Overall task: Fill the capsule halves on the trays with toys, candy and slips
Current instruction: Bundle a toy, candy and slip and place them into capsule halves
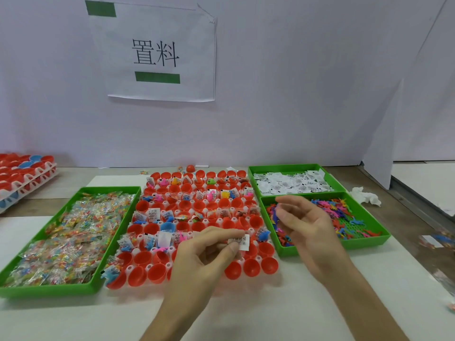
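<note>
- The left hand (209, 254) is over the near rows of the white tray (129, 268), grip pressed together: thumb and forefinger pinch a white printed slip (242, 242) by its left edge.
- The slip pokes out at 3 o'clock from the fingertips, just above the red capsule halves (251, 267) in the near-right part of the tray.
- The right hand (305, 222) hovers at 2 o'clock from the left, over the left end of the green toy bin (364, 242).
- Its fingers are loosely curled with the thumb close to the forefinger; the tips are blurred, so I cannot tell whether that grip holds a toy.
- The small coloured toys (327, 205) lie under and at 3 o'clock of the right hand.
- The loose slips (290, 184) fill the bin at 12 o'clock from it.
- The candy packets (73, 230) sit at 9 o'clock from the tray, well apart from both hands.
</note>
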A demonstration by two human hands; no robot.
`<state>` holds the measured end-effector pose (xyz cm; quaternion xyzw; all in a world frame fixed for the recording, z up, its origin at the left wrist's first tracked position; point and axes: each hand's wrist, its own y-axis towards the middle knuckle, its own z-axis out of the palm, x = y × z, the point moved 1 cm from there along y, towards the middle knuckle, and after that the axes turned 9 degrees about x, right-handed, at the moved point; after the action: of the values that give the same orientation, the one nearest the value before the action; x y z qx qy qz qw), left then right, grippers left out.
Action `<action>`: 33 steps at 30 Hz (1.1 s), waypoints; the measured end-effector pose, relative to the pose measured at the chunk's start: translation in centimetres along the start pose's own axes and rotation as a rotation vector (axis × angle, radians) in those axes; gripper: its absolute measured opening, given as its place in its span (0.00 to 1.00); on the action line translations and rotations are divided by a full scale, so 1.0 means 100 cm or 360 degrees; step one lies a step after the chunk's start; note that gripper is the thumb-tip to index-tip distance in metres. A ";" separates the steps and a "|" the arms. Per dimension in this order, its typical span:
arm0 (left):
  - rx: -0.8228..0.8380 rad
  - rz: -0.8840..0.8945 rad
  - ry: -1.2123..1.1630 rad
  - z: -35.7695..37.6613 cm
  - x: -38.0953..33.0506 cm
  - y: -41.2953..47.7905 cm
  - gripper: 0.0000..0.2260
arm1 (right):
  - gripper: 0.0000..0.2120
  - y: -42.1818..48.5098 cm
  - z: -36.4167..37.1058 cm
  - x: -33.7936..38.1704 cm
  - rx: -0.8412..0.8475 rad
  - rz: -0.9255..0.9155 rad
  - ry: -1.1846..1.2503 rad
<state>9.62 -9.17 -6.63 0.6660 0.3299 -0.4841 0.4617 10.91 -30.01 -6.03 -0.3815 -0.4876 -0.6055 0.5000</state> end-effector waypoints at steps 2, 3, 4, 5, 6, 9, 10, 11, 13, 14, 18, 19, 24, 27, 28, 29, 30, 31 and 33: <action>0.0001 -0.0023 0.0006 0.001 0.001 0.000 0.16 | 0.11 -0.004 0.016 -0.002 0.0137 -0.0013 -0.0061; -0.0004 -0.0026 -0.0002 0.001 0.001 0.000 0.15 | 0.10 -0.006 0.021 -0.002 0.0191 -0.0030 -0.0111; -0.0013 -0.0026 -0.0013 0.001 0.001 0.000 0.15 | 0.10 -0.007 0.025 -0.002 0.0232 -0.0042 -0.0158; -0.0023 -0.0025 -0.0022 0.001 0.001 0.000 0.14 | 0.10 -0.009 0.027 -0.002 0.0261 -0.0051 -0.0193; -0.0034 -0.0022 -0.0030 0.001 0.002 0.000 0.14 | 0.10 -0.010 0.029 -0.002 0.0277 -0.0053 -0.0207; -0.0059 -0.0016 -0.0066 0.001 0.004 0.000 0.16 | 0.10 -0.012 0.033 -0.003 0.0267 -0.0052 -0.0211; -0.0065 -0.0008 -0.0076 0.001 0.004 0.000 0.16 | 0.09 -0.013 0.035 -0.004 0.0260 -0.0056 -0.0225; -0.0068 0.0001 -0.0086 0.001 0.005 0.000 0.16 | 0.08 -0.013 0.037 -0.005 0.0251 -0.0064 -0.0255; -0.0071 0.0021 -0.0092 0.000 0.006 0.000 0.17 | 0.10 -0.014 0.039 -0.006 0.0235 -0.0077 -0.0333; -0.0072 0.0030 -0.0089 0.000 0.006 0.000 0.17 | 0.12 -0.014 0.040 -0.006 0.0230 -0.0080 -0.0375; -0.0072 0.0057 -0.0095 -0.001 0.005 0.001 0.13 | 0.14 -0.014 0.041 -0.004 0.0260 -0.0092 -0.0469; -0.0077 0.0062 -0.0097 -0.001 0.004 0.001 0.12 | 0.13 -0.015 0.042 -0.003 0.0272 -0.0097 -0.0480; -0.0111 0.0064 -0.0090 -0.002 0.005 0.000 0.15 | 0.12 -0.017 0.046 -0.003 0.0256 -0.0117 -0.0541; -0.0158 0.0080 -0.0091 -0.003 0.005 0.000 0.19 | 0.13 -0.018 0.049 -0.005 0.0266 -0.0077 -0.0555; -0.0175 0.0091 -0.0098 -0.003 0.005 0.000 0.19 | 0.13 -0.018 0.050 -0.006 0.0280 -0.0057 -0.0528; -0.0189 0.0102 -0.0093 -0.003 0.006 0.000 0.19 | 0.12 -0.019 0.051 -0.007 0.0288 -0.0047 -0.0506; -0.0198 0.0113 -0.0071 -0.003 0.006 -0.001 0.18 | 0.12 -0.019 0.052 -0.008 0.0289 -0.0044 -0.0498; -0.0205 0.0125 -0.0043 -0.003 0.006 -0.001 0.16 | 0.11 -0.020 0.052 -0.009 0.0286 -0.0042 -0.0495; -0.0219 0.0142 -0.0017 -0.003 0.006 -0.002 0.11 | 0.07 -0.020 0.054 -0.010 0.0275 -0.0022 -0.0473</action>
<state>9.76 -8.89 -7.21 0.6443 0.3300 -0.4426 0.5293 9.02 -24.50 -6.12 -0.4191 -0.6091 -0.5017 0.4491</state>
